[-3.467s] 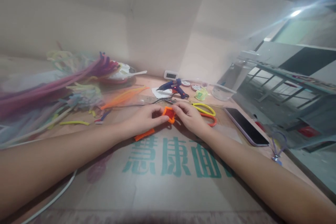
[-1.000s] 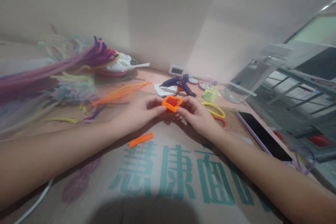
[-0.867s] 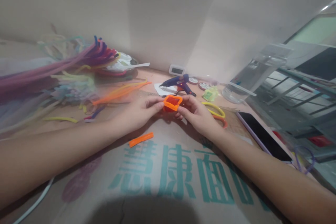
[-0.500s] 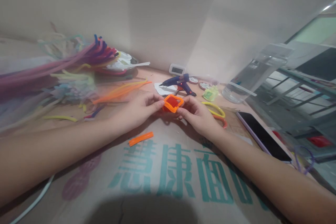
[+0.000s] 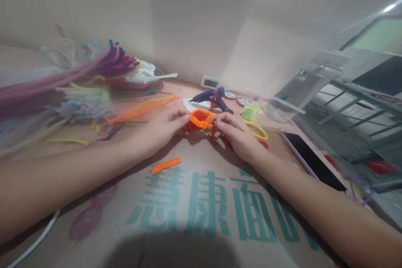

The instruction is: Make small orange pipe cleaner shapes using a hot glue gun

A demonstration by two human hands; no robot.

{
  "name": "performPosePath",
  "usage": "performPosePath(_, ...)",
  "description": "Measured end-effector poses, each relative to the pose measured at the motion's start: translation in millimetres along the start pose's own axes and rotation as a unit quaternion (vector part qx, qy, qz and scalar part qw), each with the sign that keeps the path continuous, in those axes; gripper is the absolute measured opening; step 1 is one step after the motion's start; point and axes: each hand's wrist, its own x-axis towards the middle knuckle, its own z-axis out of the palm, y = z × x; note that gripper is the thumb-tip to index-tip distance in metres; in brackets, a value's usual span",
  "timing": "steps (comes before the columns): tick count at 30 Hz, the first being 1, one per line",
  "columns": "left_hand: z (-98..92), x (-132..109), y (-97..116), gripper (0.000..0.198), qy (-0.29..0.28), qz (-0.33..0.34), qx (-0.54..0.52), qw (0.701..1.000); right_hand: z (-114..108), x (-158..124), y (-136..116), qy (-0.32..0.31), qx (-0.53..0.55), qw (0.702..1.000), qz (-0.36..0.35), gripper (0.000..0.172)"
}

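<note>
My left hand (image 5: 163, 127) and my right hand (image 5: 234, 134) pinch a small orange pipe-cleaner frame with a red inside (image 5: 200, 119) between their fingertips, just above the cardboard sheet (image 5: 201, 217). The left fingers grip its left edge, the right fingers its right edge. A short orange pipe-cleaner piece (image 5: 166, 165) lies on the cardboard below my left hand.
A blue glue gun (image 5: 212, 97) lies behind the hands. A pile of coloured pipe cleaners (image 5: 72, 88) fills the left. Yellow and orange loops (image 5: 258, 132) and a phone (image 5: 310, 159) lie right. A clear container (image 5: 279, 111) and a white cable (image 5: 34, 240) are also here.
The orange frame has been tilted and turned between my fingers, now lying flatter and a little lower. Both hands stay on it. The view has shifted slightly.
</note>
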Motion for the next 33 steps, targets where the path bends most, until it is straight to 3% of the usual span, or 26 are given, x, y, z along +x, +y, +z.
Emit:
performPosePath(4, 4.8, -1.4, 6.9, 0.024, -0.009, 0.007, -0.029, 1.0, 1.4, -1.0, -2.6, -0.011, -0.042, 0.999, -0.015, 0.034)
performPosePath(9, 6.9, -2.2, 7.3, 0.021, -0.005, -0.007, -0.039, 0.999, 3.6, -2.5, -4.6, -0.009, -0.075, 0.997, -0.004, 0.028)
performPosePath(17, 7.1, -1.8, 7.6, 0.02, -0.012, 0.001, -0.034, 0.999, 1.9, -1.7, -2.3, -0.015, -0.035, 0.999, -0.002, 0.019)
performPosePath(24, 7.0, -2.5, 8.4, 0.023, -0.003, -0.008, -0.019, 1.0, -0.3, -1.8, -1.5, -0.025, -0.051, 0.998, -0.014, 0.019)
performPosePath(33, 5.1, -1.3, 6.5, 0.026, -0.005, -0.015, -0.003, 1.0, -0.7, -1.5, 0.3, -0.054, 0.027, 0.998, -0.033, 0.02)
